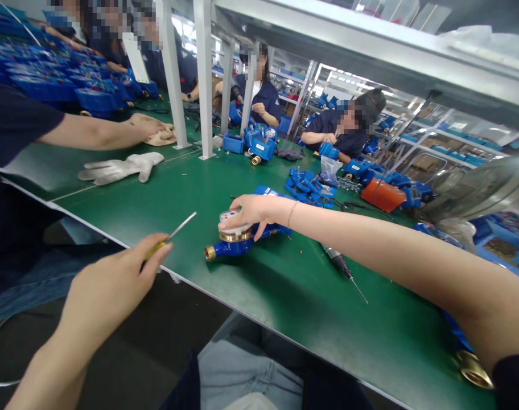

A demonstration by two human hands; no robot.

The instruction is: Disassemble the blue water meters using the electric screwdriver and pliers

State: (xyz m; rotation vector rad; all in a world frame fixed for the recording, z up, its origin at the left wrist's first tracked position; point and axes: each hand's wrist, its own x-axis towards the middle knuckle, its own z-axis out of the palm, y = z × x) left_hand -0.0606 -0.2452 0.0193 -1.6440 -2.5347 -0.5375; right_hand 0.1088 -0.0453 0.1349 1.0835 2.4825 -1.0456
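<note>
My right hand point(251, 213) lies over the top of a blue water meter point(238, 246) and holds it, fingers curling round the rim of its brass collar. The meter stands on a green workbench point(285, 319), with a brass threaded end pointing left and its white dial partly covered by my palm. My left hand point(118, 276) is off the bench's front edge, pinching a small screwdriver point(157, 247) with a yellow-green handle and thin steel shaft. The shaft's tip is in the air, apart from the meter.
A corded electric screwdriver point(338, 265) lies right of the meter, under my right forearm. A brass fitting point(475, 370) sits at the lower right. Piles of blue meter parts point(306, 188), a white glove point(123, 168), an orange case point(383, 195), steel uprights point(204, 80) and co-workers' hands point(155, 130) fill the bench beyond.
</note>
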